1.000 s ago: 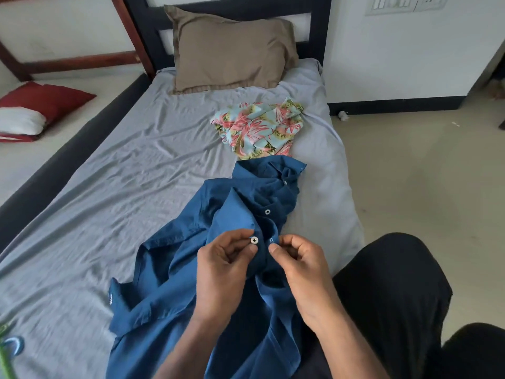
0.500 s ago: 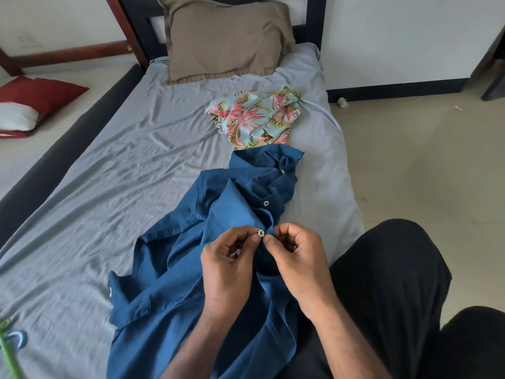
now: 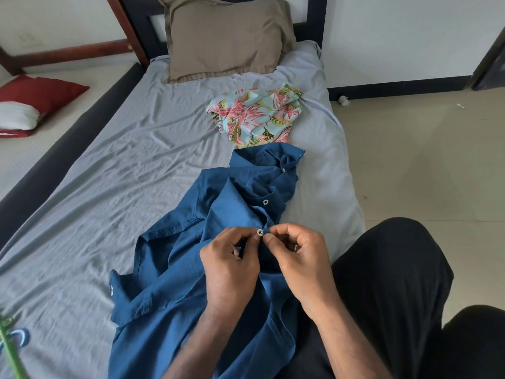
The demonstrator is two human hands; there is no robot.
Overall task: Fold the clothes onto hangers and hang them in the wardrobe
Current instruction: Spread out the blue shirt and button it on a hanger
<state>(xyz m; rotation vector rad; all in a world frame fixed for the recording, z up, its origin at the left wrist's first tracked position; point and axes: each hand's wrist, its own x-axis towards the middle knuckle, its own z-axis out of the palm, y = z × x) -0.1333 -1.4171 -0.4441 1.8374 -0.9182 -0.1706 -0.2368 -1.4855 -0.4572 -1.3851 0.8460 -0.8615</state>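
Observation:
A blue button-up shirt (image 3: 191, 274) lies crumpled on the grey bedsheet (image 3: 109, 187), collar pointing away from me. My left hand (image 3: 231, 266) pinches the placket with a white button at its fingertips. My right hand (image 3: 297, 258) pinches the opposite edge of the placket, thumb touching that button. Two more buttons show higher up the shirt. A floral shirt (image 3: 257, 116) lies bunched beyond the collar. Green and blue hangers (image 3: 12, 346) poke in at the lower left edge.
A tan pillow (image 3: 226, 36) leans on the dark headboard. A red and white cushion (image 3: 30, 102) lies on the floor to the left. My black-trousered legs (image 3: 396, 291) are at the bed's right edge, with tiled floor (image 3: 423, 160) beyond.
My two hands have come together at the button; the right thumb now touches it. The view has tilted down slightly, so the bed appears to have shifted upward.

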